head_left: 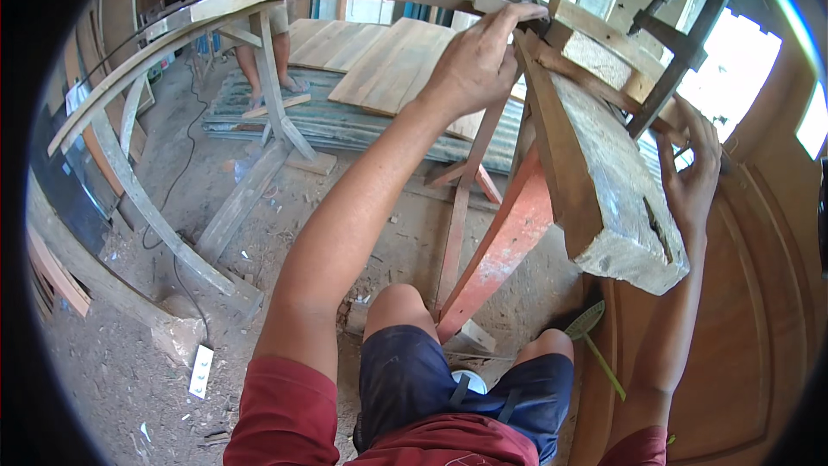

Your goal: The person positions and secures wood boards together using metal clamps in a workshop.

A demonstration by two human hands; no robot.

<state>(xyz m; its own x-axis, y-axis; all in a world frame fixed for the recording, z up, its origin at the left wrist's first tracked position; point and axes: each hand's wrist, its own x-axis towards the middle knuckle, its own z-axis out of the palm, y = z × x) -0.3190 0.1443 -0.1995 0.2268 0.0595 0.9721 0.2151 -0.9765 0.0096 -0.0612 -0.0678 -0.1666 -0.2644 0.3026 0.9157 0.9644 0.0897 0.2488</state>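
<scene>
A thick, worn wooden beam (608,155) stretches away from me on a red-painted trestle leg (509,242). A narrow wooden strip (591,78) crosses its top, beside pale wood blocks (599,60). My left hand (479,60) is closed at the strip's left end, fingers bent over a dark metal part (536,24) that they largely hide. At the strip's right end, my right hand (694,160) has its thumb and fingers around the wood. A dark metal bar clamp (681,52) with a grey handle stands upright over the strip, next to my right hand.
A long curved wooden frame (233,9) arcs across the left. Boards (388,65) lie on corrugated sheets (228,112); a person (250,26) stands behind. A panelled wooden door (733,311) is at right. A cable (185,155) and white power strip (201,371) lie on the dirt floor.
</scene>
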